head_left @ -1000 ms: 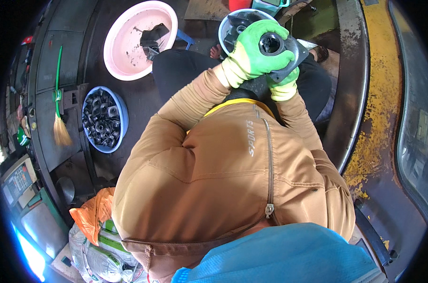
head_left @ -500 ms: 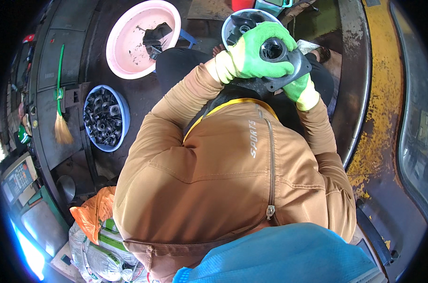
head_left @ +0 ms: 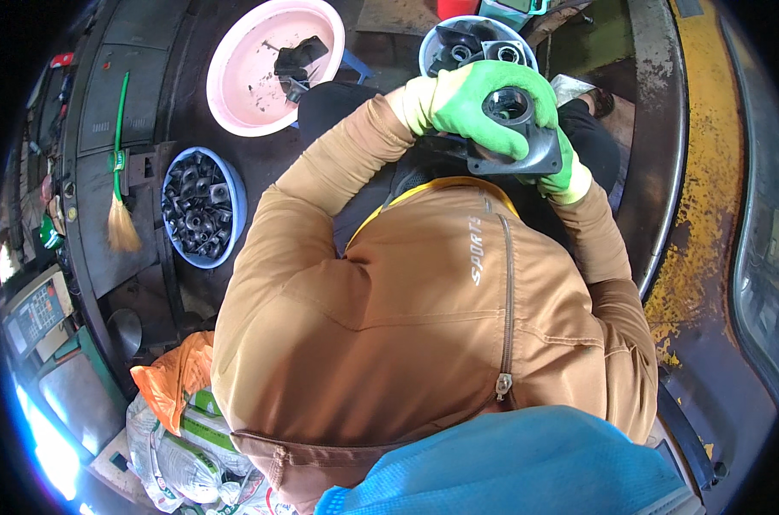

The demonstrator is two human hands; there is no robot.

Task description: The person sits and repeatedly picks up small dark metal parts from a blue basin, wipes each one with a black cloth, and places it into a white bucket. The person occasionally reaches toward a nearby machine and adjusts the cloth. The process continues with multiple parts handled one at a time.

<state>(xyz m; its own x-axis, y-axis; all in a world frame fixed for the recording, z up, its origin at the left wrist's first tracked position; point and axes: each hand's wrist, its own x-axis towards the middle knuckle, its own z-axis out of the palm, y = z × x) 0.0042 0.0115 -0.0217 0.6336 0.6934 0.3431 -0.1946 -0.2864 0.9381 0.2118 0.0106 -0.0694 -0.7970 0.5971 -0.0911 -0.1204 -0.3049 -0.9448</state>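
Observation:
A dark metal flanged part (head_left: 520,137) with a round socket and a square base is held up in front of my chest. My left hand (head_left: 466,103), in a green glove, wraps over its top and left side. My right hand (head_left: 568,172), also in a green glove, grips the base from below on the right. Just beyond the part stands a pale blue basin (head_left: 432,51) with similar dark parts in it.
A pink basin (head_left: 235,94) holds a few dark pieces at the upper left. A blue basin (head_left: 235,197) full of several dark parts sits to my left. A green-handled brush (head_left: 119,172), an orange bag (head_left: 179,378) and a yellow-stained floor strip (head_left: 707,257) lie around.
Both hands have kept hold of the flanged part and turned it; the right hand has slid lower on the right side, and the part now sits slightly lower, nearer my chest.

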